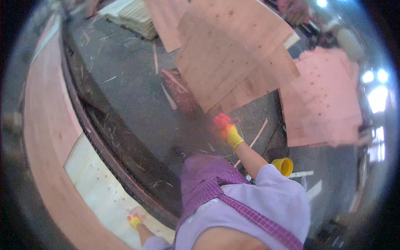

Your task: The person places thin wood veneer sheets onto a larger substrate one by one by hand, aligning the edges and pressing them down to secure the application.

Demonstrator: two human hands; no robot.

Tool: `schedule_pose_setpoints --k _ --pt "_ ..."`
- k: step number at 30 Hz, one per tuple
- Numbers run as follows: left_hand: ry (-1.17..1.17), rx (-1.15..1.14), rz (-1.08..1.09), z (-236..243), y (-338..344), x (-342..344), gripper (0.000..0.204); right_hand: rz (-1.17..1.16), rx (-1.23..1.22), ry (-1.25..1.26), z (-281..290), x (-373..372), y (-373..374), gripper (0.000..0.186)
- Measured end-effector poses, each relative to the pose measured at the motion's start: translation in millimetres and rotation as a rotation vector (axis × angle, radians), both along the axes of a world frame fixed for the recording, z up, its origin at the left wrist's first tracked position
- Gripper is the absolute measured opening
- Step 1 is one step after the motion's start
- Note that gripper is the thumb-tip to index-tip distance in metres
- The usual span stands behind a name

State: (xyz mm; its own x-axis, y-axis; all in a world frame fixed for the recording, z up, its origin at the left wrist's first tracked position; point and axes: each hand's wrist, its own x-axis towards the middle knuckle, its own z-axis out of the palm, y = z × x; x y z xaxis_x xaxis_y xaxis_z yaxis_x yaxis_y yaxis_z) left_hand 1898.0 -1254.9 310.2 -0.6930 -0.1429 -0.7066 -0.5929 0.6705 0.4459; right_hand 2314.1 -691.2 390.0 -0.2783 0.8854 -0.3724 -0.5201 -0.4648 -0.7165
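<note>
2 gloved hands, 1 veneer sheet in the air.

My right hand (225, 125), in a red and yellow glove, reaches out ahead of me and is closed on the lower corner of a large thin veneer sheet (233, 58); the sheet rises up and away from that hand, tilted, and I judge the corner grip lets so light a panel be swung clear of the grey floor (129, 83). Beyond that hand to its right lies a pinkish stack of sheets (325, 104); a yellow cup (283, 166) sits near my forearm. My left hand (135, 220) rests low beside me on a pale sheet (96, 183) on the curved bench, seemingly steadying it; how far its fingers are spread I cannot tell.
</note>
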Motion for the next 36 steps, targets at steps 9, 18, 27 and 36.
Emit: schedule_pose_setpoints --k 9,18,27,36 --pt "0.405 0.244 -0.249 -34 130 2 0.059 -0.471 0.339 0.264 53 100 148 0.045" --pt "0.448 0.661 -0.935 7 536 36 0.064 -0.747 0.799 -0.068 162 232 340 0.034" --pt "-0.025 1.152 -1.501 178 917 316 0.085 -0.751 0.778 -0.706 154 175 367 0.017" --pt "0.104 1.322 -1.350 188 980 457 0.012 -0.978 0.791 -0.783 170 96 350 0.015"
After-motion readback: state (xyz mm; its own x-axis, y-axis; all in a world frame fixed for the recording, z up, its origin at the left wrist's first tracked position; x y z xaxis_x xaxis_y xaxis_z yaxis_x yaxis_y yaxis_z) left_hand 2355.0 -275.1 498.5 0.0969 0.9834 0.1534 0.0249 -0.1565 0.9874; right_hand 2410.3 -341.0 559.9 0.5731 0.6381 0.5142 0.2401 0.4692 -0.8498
